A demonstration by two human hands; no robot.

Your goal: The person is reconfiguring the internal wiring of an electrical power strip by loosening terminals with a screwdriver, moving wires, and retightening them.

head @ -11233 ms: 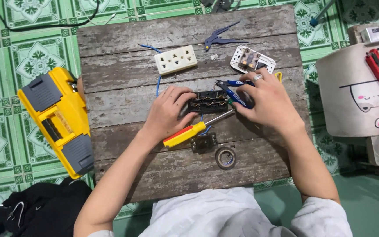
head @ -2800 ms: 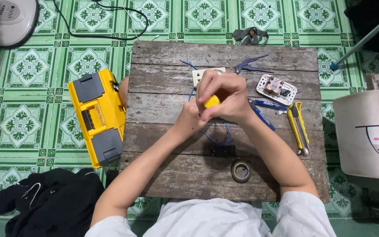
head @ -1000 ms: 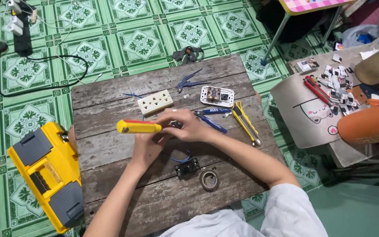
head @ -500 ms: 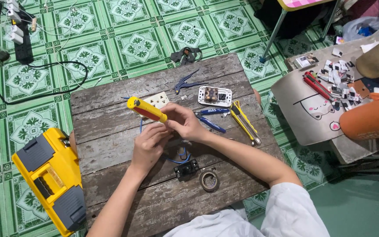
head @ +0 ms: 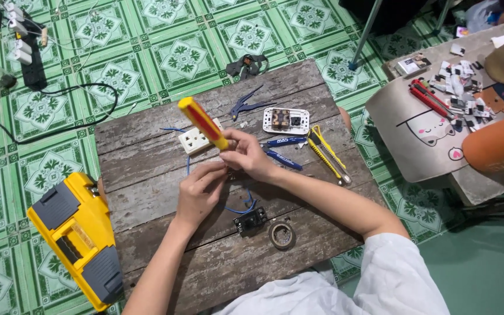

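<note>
We have tipped the yellow-and-red screwdriver (head: pixel 203 123) up steeply over the wooden bench (head: pixel 147 192); half a second ago it lay nearer level, a second ago flat across the boards. Our right hand (head: pixel 249 156) grips its lower end, fingers closed round it, above the white socket (head: pixel 196 139). Our left hand (head: pixel 198 192) pinches a small part at the blue wire (head: pixel 245 205), fingers closed; what it holds we cannot tell. The black switch module (head: pixel 250 221) and tape roll (head: pixel 281 234) lie just beside each other as before, the yellow toolbox (head: pixel 77 238) off the bench's left edge.
</note>
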